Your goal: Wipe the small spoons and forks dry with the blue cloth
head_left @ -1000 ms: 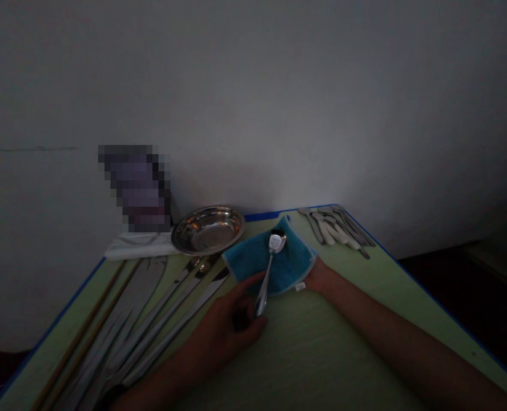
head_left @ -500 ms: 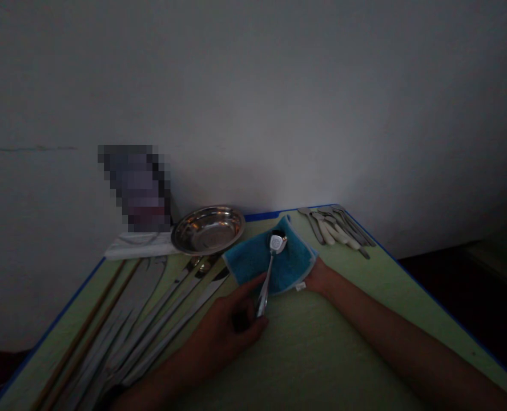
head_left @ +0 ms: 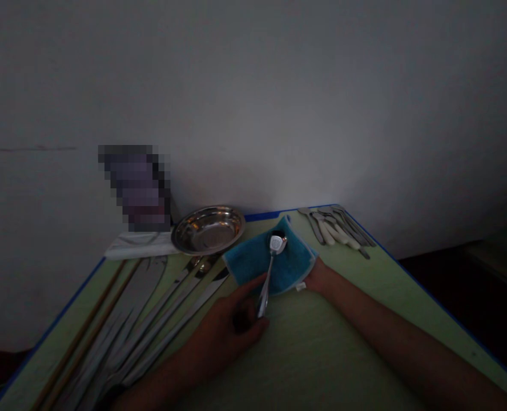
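Note:
My left hand [head_left: 240,319] is closed on the handle of a metal spoon [head_left: 265,285], thumb below and a finger along its side. The spoon's squarish bowl points away from me and rests over a blue cloth [head_left: 253,258] with a pale edge and a small white tag. My right hand [head_left: 317,277] is under the cloth's right side; most of its fingers are hidden by the fabric, which drapes over them behind the spoon's bowl.
A shiny steel bowl [head_left: 213,231] stands at the back left beside a folded white cloth [head_left: 137,245] and a blurred-out upright object [head_left: 140,188]. Chopsticks [head_left: 88,319], knives and other long cutlery [head_left: 172,331] lie at left. Several spoons and forks [head_left: 333,228] lie back right, near the wall.
Almost nothing differs. The left thumb and spoon handle shift very slightly, while the cloth and my right hand stay in place.

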`<action>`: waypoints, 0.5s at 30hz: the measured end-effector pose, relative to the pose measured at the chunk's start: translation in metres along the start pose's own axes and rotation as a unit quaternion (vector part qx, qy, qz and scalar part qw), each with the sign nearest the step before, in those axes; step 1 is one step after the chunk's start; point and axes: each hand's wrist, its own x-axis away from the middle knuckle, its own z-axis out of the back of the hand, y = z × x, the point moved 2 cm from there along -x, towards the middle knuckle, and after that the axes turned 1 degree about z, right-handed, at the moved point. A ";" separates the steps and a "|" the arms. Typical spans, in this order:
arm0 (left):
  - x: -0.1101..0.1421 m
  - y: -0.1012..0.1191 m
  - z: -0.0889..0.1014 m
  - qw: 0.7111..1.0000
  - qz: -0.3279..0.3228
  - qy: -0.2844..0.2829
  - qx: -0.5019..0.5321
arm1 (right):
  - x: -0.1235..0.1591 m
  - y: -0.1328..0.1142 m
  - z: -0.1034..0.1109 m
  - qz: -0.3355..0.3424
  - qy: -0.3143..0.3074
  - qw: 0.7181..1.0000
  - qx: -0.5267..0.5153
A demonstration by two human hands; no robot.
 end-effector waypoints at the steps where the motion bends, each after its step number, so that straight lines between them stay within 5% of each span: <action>1: 0.000 0.000 0.000 1.000 0.002 -0.001 0.001 | 0.000 0.001 0.001 -0.013 -0.004 1.000 -0.026; 15: 0.001 0.003 0.001 1.000 0.000 -0.002 -0.005 | -0.002 0.004 0.005 -0.022 -0.008 0.998 -0.062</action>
